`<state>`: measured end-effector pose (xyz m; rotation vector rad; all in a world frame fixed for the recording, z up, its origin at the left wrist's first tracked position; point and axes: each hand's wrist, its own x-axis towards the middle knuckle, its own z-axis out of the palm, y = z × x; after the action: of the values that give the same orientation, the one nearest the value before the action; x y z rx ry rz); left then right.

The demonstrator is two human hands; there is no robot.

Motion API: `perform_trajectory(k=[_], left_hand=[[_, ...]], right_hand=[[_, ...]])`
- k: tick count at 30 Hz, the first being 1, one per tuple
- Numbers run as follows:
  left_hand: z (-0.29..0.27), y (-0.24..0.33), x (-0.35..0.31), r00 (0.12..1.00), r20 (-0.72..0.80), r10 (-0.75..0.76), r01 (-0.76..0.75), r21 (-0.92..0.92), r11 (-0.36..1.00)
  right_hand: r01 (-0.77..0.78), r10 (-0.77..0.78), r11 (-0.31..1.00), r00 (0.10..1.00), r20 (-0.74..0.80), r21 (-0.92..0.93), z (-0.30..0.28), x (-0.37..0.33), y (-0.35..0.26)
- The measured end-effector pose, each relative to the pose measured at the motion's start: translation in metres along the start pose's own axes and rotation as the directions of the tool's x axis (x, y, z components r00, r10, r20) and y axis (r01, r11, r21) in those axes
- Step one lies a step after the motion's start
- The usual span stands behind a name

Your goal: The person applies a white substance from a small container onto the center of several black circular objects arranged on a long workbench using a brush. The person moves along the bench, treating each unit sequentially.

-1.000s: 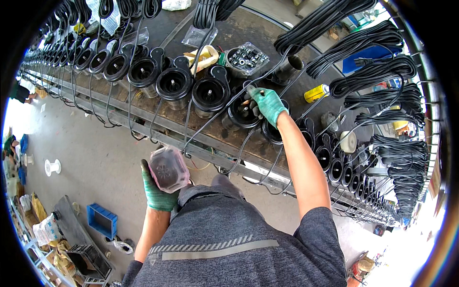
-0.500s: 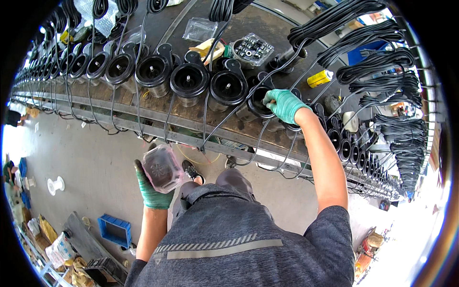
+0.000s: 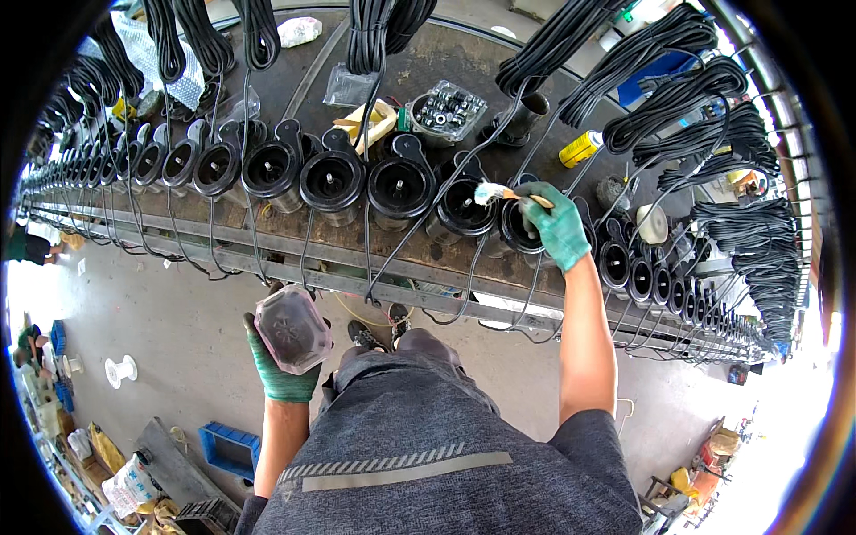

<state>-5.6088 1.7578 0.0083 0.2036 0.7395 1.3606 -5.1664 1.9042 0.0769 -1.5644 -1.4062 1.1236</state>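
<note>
Fingers wrapped round a clear octagonal plastic tub (image 3: 292, 328) with a pinkish tint, my left hand (image 3: 283, 382) in a green glove stays low, in front of the bench. My right hand (image 3: 560, 230), also gloved, pinches the wooden handle of a small brush (image 3: 501, 193). The brush's white bristles point left, over the rim of a black-topped metal cylinder (image 3: 461, 214) with a small pin in its middle. Another such cylinder (image 3: 515, 234) sits partly hidden under my right hand. To the left, a neighbouring cylinder (image 3: 401, 189) shows its open black ring and pin.
Long rows of these cylinders line the bench (image 3: 285, 236), each with a black cable. Coiled cable bundles (image 3: 675, 113) hang above. Behind stand a tray of small metal parts (image 3: 448, 111) and a yellow can (image 3: 581, 149). A blue crate (image 3: 229, 448) lies on the floor.
My right hand has lifted out from over one cylinder and shifted slightly right, bringing the brush into sight. My left hand still holds the tub, now tilted a little differently.
</note>
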Motion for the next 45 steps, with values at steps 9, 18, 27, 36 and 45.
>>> perform_trajectory(k=[9, 18, 27, 36, 45], left_hand=[[0.055, -0.026, 0.006, 0.999, -0.046, 0.0, 0.0, -0.004, 1.0], [0.027, -0.035, 0.025, 0.989, 0.149, -0.027, 0.032, -0.031, 0.999], [0.011, 0.011, 0.032, 0.997, -0.014, -0.076, 0.071, -0.228, 0.971], [-0.013, 0.047, 0.044, 0.993, 0.055, -0.104, 0.114, -0.259, 0.959], [-0.013, 0.065, 0.04, 0.981, 0.064, -0.183, 0.194, -0.277, 0.941]], right_hand=[[0.065, 0.001, 0.956, 0.974, -0.227, 0.284, 0.01, -0.038, -0.006], [0.178, -0.17, 0.983, 0.975, -0.145, 0.045, 0.109, 0.009, -0.027], [-0.113, 0.117, 0.99, 0.992, -0.043, 0.083, 0.16, 0.058, 0.013], [-0.285, 0.286, 0.958, 0.952, 0.111, -0.019, 0.161, 0.121, -0.022], [0.31, 0.041, 0.709, 0.879, 0.476, -0.633, 0.156, 0.108, -0.059]])
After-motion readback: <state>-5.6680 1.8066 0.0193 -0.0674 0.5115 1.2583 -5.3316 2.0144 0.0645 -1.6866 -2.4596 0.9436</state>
